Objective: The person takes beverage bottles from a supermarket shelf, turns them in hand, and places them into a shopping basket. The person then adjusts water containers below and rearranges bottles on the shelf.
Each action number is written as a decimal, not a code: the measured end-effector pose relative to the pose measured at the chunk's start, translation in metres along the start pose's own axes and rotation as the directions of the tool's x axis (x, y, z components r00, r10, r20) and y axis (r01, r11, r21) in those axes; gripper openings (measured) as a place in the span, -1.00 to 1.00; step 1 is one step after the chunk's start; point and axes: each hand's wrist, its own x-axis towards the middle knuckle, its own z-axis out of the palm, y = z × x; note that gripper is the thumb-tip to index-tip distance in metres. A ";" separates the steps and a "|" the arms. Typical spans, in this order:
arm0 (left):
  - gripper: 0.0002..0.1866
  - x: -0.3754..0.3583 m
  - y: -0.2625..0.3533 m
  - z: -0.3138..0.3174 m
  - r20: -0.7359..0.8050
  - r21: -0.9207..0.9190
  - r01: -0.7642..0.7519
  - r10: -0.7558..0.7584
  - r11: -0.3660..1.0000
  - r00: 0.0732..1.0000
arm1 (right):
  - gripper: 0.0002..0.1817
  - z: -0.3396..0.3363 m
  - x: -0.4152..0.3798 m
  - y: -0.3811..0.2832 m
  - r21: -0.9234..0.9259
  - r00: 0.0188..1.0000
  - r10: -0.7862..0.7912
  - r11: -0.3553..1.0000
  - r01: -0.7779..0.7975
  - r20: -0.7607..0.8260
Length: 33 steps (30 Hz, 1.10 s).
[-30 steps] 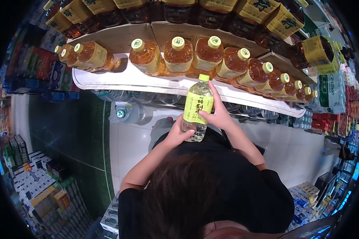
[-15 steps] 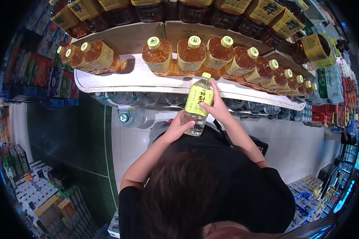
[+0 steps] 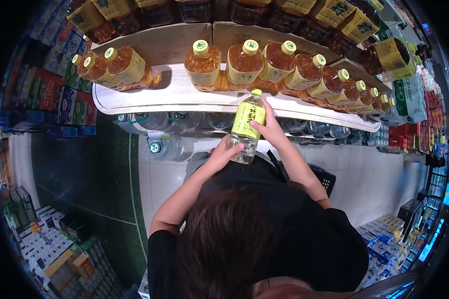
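I hold a clear bottle (image 3: 245, 127) with a yellow-green label and cap in both hands, just in front of the white shelf (image 3: 164, 97). My left hand (image 3: 220, 152) cups its base from below. My right hand (image 3: 270, 127) grips the label side, fingers reaching up toward the neck. The bottle stands nearly upright, its cap level with the shelf's front edge. Behind it, a row of amber tea bottles (image 3: 243, 62) with yellow caps lines the shelf.
Darker tea bottles (image 3: 279, 12) fill the shelf above. Large water bottles (image 3: 160, 144) sit on the low shelf beneath. A black basket (image 3: 323, 178) hangs by my right arm. Boxed goods (image 3: 55, 249) are stacked on the floor at lower left, more at the right.
The bottle and both hands have risen slightly and moved closer to the shelf edge. The view has shifted a little, so the shelf rows sit further right.
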 end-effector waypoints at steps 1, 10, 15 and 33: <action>-0.44 0.000 -0.001 0.000 -0.008 0.007 0.002 -0.002 1.000 1.000 | -0.11 0.000 0.000 0.001 -0.005 1.000 -0.004 1.000 0.004 -0.007; -0.42 -0.001 0.001 0.001 -0.001 0.002 0.028 -0.028 1.000 1.000 | -0.13 0.004 -0.001 0.004 0.025 0.999 -0.036 0.999 0.035 0.014; -0.43 0.002 -0.006 -0.001 -0.003 -0.004 0.041 -0.041 0.999 0.999 | -0.13 0.003 -0.002 0.004 -0.001 0.999 -0.041 0.999 0.041 0.013; -0.36 -0.003 0.005 0.007 -0.026 -0.096 0.099 -0.102 0.990 0.994 | -0.13 0.002 -0.002 -0.002 -0.092 0.999 -0.028 0.995 0.029 0.018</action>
